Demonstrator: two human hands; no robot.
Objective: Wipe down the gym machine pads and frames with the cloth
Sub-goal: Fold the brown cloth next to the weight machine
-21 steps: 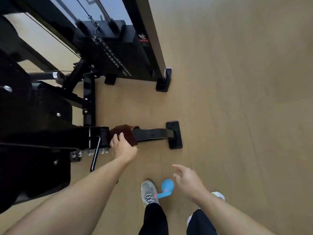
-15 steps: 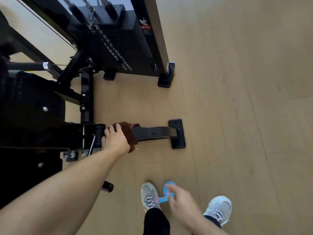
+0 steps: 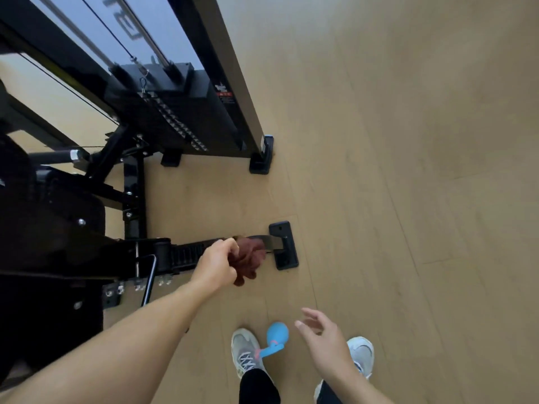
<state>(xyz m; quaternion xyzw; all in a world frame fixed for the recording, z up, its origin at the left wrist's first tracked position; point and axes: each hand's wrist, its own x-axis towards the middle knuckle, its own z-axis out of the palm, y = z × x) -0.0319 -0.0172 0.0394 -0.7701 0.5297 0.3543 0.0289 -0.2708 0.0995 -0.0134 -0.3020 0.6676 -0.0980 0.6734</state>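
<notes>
A black gym machine fills the left side, with its low frame bar (image 3: 189,253) running right along the floor to a black foot plate (image 3: 284,246). My left hand (image 3: 215,265) grips a bunched brown cloth (image 3: 248,258) over the bar, close to the foot plate. My right hand (image 3: 323,342) hovers lower right above the floor, fingers spread and holding nothing. The machine's black pad (image 3: 49,228) lies at the left edge, partly out of view.
The weight stack (image 3: 180,118) and tall upright frame (image 3: 233,83) stand behind, on a foot (image 3: 262,158). A blue bulb-shaped object (image 3: 275,336) hangs in front of my shoes (image 3: 245,351). Wooden floor (image 3: 408,199) stretches to the right.
My left hand has slid the cloth rightward along the low bar, from near the machine body toward the foot plate. My right hand has lifted and opened to the right of the blue object.
</notes>
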